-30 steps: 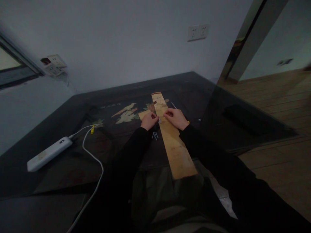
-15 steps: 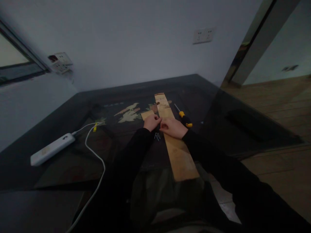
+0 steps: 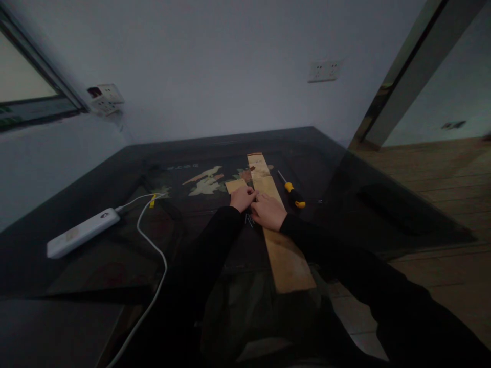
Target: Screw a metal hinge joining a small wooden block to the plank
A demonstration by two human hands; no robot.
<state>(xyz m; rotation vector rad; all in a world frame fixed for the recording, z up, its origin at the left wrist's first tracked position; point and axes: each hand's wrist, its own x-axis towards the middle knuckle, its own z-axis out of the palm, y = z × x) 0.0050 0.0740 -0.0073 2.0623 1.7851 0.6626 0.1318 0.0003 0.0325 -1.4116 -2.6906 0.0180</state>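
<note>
Head view: a person's left hand (image 3: 242,198) and right hand (image 3: 268,212), both in black sleeves, meet fingertip to fingertip at the left edge of a wooden plank (image 3: 286,258) that runs from the near edge of a dark glossy table (image 3: 345,204) toward its far edge. The fingers are curled; whether they pinch anything cannot be told. A yellow-handled screwdriver (image 3: 293,191) lies just right of the plank, and a white power bank (image 3: 79,239) sits near the left edge. Pale lettering (image 3: 184,166) on the tabletop is too blurred to read. Grey walls carry sockets (image 3: 324,70).
</note>
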